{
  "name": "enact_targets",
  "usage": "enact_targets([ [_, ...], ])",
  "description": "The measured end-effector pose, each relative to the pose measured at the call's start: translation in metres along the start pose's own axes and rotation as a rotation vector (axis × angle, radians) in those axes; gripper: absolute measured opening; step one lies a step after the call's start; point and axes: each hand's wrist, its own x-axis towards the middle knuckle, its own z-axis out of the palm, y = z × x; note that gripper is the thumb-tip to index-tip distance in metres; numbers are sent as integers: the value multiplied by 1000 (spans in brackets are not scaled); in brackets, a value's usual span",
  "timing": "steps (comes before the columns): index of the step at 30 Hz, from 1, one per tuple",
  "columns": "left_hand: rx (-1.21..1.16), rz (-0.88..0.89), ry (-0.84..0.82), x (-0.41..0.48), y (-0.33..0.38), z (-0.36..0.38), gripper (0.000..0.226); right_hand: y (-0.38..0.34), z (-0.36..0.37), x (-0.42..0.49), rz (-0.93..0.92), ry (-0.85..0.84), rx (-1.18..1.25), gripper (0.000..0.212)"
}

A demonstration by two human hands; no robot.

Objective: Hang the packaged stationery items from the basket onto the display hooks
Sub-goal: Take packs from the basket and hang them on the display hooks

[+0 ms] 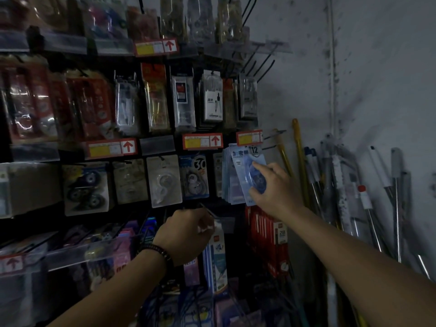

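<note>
The left hand (pixel 186 234), a dark beaded bracelet (pixel 157 251) at its wrist, has its fingers curled tight and, in the dim light, seems to pinch the top of a tall white-and-blue carded pack (pixel 215 258) below a thin wire hook (pixel 207 211). Farther in, the right hand (pixel 276 187) grips a glossy pale-blue blister card (pixel 243 166) marked "12", thumb low and fingers high on its clear bubble, at the front of a hanging stack. Beside it hangs a card printed "30" (pixel 194 175); red boxes (pixel 271 237) below read "2B". Red arrow price tags (pixel 203 141) line the rails.
</note>
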Motion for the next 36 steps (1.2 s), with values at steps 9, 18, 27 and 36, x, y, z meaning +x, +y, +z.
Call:
enact_targets([
  [9, 3, -23, -24, -3, -4, -1, 18, -4, 15, 8, 41, -126, -109, 78],
  [18, 20, -40, -115, -54, -24, 3, 16, -14, 43, -23, 123, -192, -66, 45],
  [27, 81, -206, -441, -252, -92, 58, 32, -97, 77, -194, -59, -293, 214, 14],
  [36, 45, -510, -696, -458, -150, 113, 19, -170, 173, -452, 138, -953, 351, 9],
])
